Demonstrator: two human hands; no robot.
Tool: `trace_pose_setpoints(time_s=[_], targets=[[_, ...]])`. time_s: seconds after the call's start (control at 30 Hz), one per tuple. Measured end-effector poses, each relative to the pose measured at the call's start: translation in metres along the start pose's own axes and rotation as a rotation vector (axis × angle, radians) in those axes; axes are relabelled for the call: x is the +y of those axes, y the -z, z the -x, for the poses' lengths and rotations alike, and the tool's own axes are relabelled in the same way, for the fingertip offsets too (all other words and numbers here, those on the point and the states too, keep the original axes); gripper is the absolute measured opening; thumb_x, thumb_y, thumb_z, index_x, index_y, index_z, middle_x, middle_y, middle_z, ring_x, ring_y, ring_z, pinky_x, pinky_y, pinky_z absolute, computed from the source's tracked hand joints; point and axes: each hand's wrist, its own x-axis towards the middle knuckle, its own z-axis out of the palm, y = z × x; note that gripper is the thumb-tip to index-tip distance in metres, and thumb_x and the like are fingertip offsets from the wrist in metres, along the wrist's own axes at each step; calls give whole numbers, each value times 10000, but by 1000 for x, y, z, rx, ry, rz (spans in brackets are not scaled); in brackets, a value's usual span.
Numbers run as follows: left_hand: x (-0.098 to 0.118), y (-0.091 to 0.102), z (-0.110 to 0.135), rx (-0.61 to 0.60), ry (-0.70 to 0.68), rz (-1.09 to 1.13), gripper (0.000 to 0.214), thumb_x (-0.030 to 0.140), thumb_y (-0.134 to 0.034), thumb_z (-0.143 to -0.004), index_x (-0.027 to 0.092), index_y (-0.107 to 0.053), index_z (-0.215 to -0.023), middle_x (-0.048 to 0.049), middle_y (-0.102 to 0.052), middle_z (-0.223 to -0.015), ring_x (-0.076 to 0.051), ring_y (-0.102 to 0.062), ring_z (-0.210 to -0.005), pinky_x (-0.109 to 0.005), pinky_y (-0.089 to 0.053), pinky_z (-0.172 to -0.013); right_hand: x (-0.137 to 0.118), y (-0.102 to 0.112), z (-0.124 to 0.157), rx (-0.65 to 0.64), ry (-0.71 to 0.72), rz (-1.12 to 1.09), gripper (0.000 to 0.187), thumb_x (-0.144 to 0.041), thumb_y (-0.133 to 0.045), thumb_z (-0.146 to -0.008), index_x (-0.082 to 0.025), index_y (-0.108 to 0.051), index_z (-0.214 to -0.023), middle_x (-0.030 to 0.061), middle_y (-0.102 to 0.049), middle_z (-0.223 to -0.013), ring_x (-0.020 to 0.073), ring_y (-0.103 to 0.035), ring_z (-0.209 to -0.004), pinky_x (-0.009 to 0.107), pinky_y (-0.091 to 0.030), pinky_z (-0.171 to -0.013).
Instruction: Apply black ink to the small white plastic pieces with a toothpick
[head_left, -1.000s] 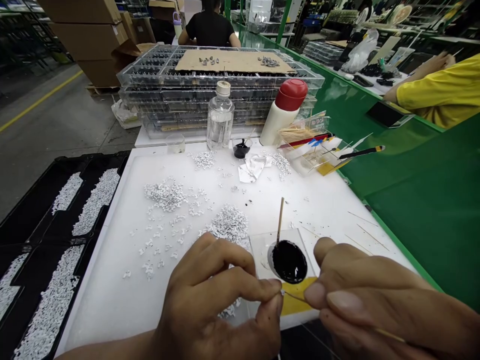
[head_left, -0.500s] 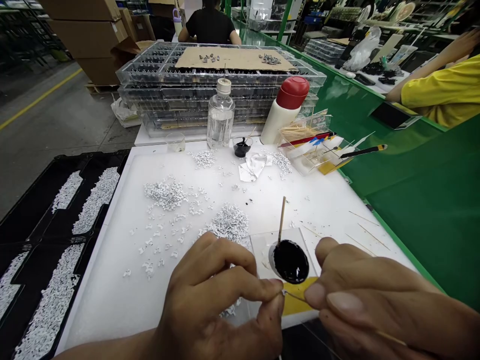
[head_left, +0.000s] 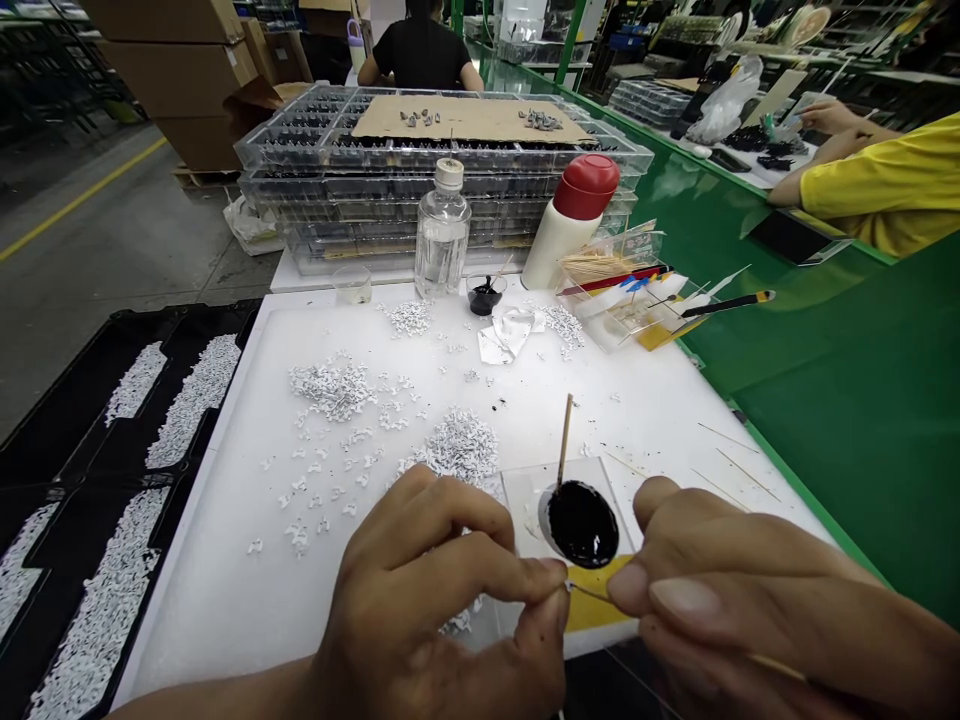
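Note:
My left hand (head_left: 450,590) pinches a tiny white part (head_left: 569,585) between thumb and forefinger, so only its tip shows. From the other side my right hand (head_left: 720,580) grips a thin wooden toothpick (head_left: 590,593), its point touching or nearly touching that part. Just beyond the fingertips lies a round pool of black paint (head_left: 583,525) on a clear plate (head_left: 517,490), with a wooden stick (head_left: 565,440) standing in it. A yellow patch (head_left: 600,610) shows under the toothpick. Beside my left hand is a heap of small white parts (head_left: 461,445).
Several more heaps of white parts (head_left: 330,388) lie across the white table (head_left: 225,580). At the back stand a clear bottle (head_left: 442,235), a red-capped flask (head_left: 570,220) and stacked plastic trays (head_left: 322,200). Black trays (head_left: 75,440) sit left. A person in yellow (head_left: 885,180) works beyond the green partition (head_left: 825,420).
My hands, the toothpick and the small part stay almost in place. Across the partition, the hands of the person in yellow have come lower, over that table.

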Motion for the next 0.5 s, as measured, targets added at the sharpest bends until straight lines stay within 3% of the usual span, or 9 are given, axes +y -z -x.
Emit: trace_pose_setpoints(time_s=[0.33,0.5], targets=[[-3,0,3,-2,1,1,227,14,-802,-914,234,-763,-951,42,-724,-842,-128,-673,-655,-338,-586,-644,6,4,5,-2,12,12,453,-468,-1099,-830,-393,-838,-1193,43,-840,-1041,332,-830,-945,481,-776,-687],[-1,-1,3,2,4,3,219,22,-803,-914,235,-764,-950,42,-731,-858,-120,-673,-656,-334,-578,-643,11,11,4,-72,106,52,372,-365,-1031,-911,-406,-886,-1252,19,-827,-914,271,-771,-748,433,-731,-581]])
